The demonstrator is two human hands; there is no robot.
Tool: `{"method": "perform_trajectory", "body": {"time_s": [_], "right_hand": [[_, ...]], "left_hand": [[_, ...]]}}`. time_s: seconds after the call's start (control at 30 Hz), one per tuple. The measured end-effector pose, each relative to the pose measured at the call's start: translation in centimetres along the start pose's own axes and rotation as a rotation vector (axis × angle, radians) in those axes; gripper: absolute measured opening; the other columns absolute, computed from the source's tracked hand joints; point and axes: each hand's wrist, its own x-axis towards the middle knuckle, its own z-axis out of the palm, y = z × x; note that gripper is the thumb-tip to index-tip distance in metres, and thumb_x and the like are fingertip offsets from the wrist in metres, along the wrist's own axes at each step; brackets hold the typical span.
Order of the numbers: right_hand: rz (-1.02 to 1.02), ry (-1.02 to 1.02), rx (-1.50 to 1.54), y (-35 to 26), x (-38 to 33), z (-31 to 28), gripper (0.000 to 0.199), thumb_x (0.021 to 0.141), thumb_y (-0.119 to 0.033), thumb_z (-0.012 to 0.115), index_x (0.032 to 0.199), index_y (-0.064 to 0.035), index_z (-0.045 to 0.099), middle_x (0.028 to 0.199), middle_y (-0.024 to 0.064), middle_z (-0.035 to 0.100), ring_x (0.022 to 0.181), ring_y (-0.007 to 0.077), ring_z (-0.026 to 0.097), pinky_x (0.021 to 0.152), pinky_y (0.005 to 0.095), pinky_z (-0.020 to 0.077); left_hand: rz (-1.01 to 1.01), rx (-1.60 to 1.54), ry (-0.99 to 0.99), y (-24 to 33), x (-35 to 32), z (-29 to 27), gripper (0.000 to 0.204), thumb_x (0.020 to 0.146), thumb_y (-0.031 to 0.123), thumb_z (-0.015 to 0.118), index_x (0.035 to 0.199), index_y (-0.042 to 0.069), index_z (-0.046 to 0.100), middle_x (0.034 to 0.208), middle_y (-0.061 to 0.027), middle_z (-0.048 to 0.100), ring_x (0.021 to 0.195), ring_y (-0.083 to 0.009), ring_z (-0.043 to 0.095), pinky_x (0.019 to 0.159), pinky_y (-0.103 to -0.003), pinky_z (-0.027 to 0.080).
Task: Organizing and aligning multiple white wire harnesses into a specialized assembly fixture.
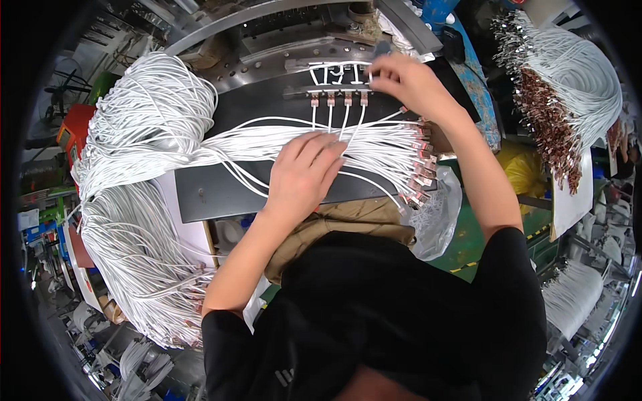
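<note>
My left hand (304, 170) lies palm down on a thick bundle of white cables (247, 142), its fingers stretched over the strands. Copper-coloured and metal connectors (421, 167) tip the bundle's right end. Beyond it, a few cables run up to connectors (348, 99) seated in a row along a metal mould bar (328, 91). Just behind this bar lies a ladder-shaped white plastic sprue (338, 73). My right hand (408, 80) has its thumb and fingers closed at the sprue's right end; its fingertips are slightly blurred. A small dark, blurred thing shows just above that hand.
A large coil of white cables (150, 107) is heaped at the left, with more cables (144, 260) hanging below. Another bunch (582, 87) sits at the far right. A perforated metal machine edge (267, 60) borders the black work plate (234, 190). A clear plastic bag (441, 220) hangs near me.
</note>
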Motion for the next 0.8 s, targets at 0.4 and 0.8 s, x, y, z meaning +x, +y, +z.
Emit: {"method": "perform_trajectory", "body": {"time_s": [0.4,0.8], "right_hand": [[-0.034,0.105,0.274,1.5,8.0,4.9,0.031,0.098,-0.028,0.061,0.109,0.0008,0.069,0.099,0.0183,0.065,0.098,0.0347,0.061,0.087,0.0417,0.0485],[0.078,0.298,0.292,7.0,22.2,11.4,0.026,0.099,-0.023,0.056,0.109,-0.0014,0.066,0.105,0.0179,0.067,0.1,0.0301,0.062,0.091,0.0416,0.049]], "left_hand": [[-0.21,0.075,-0.097,-2.7,2.0,1.0,0.01,0.091,0.011,0.068,0.088,0.003,0.066,0.084,-0.0121,0.064,0.079,-0.0331,0.062,0.07,-0.044,0.051],[-0.445,0.206,-0.222,-12.3,13.8,1.4,0.034,0.091,0.036,0.062,0.081,0.006,0.073,0.073,-0.0135,0.067,0.077,-0.0357,0.067,0.079,-0.044,0.055]]}}
